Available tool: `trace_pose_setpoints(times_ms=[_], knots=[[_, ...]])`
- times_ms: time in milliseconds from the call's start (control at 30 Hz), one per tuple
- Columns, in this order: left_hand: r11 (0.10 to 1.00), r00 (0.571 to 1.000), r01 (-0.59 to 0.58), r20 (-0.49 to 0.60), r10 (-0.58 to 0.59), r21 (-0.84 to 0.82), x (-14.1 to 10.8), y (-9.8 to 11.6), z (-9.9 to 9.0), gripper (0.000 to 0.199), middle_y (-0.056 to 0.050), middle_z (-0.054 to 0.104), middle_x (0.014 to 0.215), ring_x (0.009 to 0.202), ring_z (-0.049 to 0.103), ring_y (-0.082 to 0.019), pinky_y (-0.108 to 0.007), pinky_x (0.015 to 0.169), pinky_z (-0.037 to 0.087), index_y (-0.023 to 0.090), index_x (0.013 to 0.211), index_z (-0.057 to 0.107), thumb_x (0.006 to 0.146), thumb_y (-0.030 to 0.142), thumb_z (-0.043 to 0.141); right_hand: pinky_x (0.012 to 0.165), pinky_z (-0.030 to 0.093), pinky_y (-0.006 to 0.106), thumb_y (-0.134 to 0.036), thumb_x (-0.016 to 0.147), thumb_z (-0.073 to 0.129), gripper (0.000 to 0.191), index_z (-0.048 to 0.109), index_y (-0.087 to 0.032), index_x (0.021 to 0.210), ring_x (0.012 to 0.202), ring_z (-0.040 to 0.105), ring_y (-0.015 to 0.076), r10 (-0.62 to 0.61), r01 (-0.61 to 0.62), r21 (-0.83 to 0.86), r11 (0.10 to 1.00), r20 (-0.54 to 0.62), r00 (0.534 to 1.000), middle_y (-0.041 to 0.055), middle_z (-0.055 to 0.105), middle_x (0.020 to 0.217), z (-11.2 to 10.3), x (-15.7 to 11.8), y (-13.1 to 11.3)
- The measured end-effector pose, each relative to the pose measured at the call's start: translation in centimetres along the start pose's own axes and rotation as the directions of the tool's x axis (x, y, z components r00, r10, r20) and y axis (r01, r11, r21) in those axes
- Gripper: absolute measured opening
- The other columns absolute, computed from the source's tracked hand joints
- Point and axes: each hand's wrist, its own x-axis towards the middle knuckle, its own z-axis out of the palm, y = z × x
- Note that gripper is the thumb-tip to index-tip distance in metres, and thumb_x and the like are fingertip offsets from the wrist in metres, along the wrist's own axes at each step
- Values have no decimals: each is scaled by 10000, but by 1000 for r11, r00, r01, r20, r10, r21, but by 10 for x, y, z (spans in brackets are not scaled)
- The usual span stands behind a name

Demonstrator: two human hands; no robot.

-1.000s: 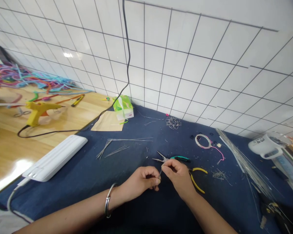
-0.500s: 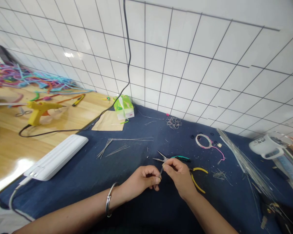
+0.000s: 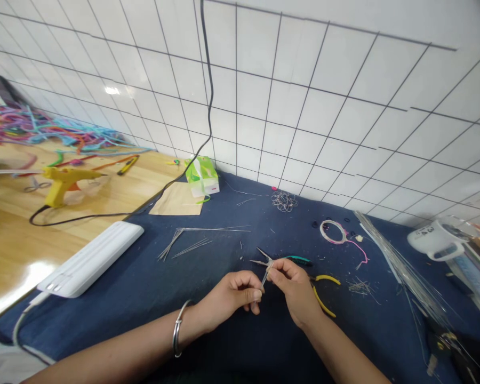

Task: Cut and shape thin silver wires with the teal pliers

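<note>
Silver thin wire piece (image 3: pixel 265 279) is pinched between my left hand (image 3: pixel 229 298) and right hand (image 3: pixel 294 288), fingers pressed together, above the navy cloth tabletop (image 3: pixel 144 288).

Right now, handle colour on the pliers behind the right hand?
Yellow handles on the pliers, clearest in the head view.

Yellow glue gun (image 3: pixel 64 184), mug (image 3: pixel 436 240) (perhaps numbered)

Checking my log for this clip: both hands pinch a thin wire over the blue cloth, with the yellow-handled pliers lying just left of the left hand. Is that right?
Not quite. In the head view the yellow-handled pliers lie just right of the right hand, not left of the left hand. Both hands do pinch the thin wire over the blue cloth.
</note>
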Motion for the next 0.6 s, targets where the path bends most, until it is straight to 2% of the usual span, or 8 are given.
trace_pose_setpoints(times_ms=[333, 600], knots=[[990, 999, 11, 31, -7, -141, 1, -2, 0, 146, -11, 591, 650, 570, 578, -116, -221, 549, 373, 117, 804, 574, 775, 255, 611, 663, 368, 256, -282, 793, 580, 114, 562, -176, 755, 667, 443, 115, 36, -39, 111, 993, 24, 999, -13, 528, 694, 1, 0, 1], [971, 995, 89, 60, -78, -220, 2, -4, -1, 168, -8, 586, 666, 556, 584, -112, -206, 531, 359, 126, 811, 567, 764, 278, 622, 649, 371, 245, -290, 782, 588, 128, 559, -175, 735, 652, 439, 109, 30, -30, 129, 991, 6, 1000, -21, 509, 676, 2, 0, -1]])
